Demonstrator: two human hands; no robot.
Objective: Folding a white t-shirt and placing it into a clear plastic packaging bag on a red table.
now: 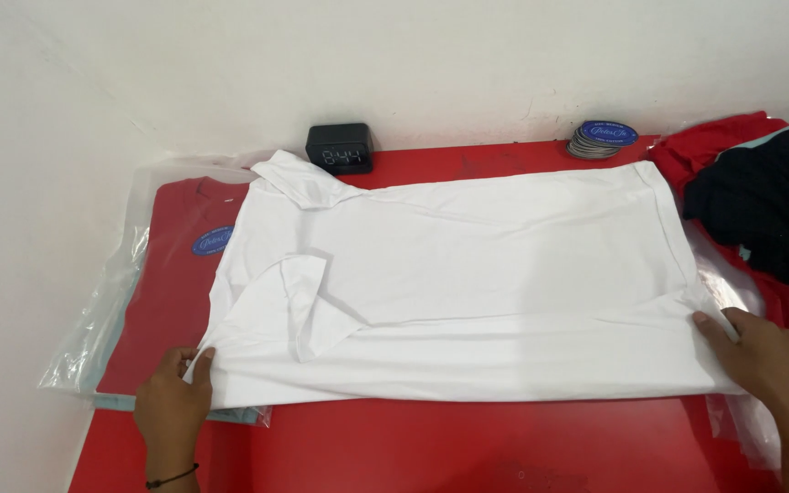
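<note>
bare forearms; thin black cord bracelet (172,477) on left wrist.

White shirt (468,283): soft matt cloth, lightly creased. Red table (468,447): smooth, faint sheen. Bag (107,310) over red garment (171,292): clear glossy plastic film. Clock (340,148): black, matt casing, probably plastic.

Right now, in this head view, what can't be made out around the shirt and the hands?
- Bagged red shirt: its right part lies hidden under the white shirt.
- Clothes pile: cut off by the right edge.
- Right hand: fingertips press the shirt's corner; whether they pinch it is unclear.
- Left hand: wrist cut off by the bottom edge.
- Sticker stack: too small to count.
</note>
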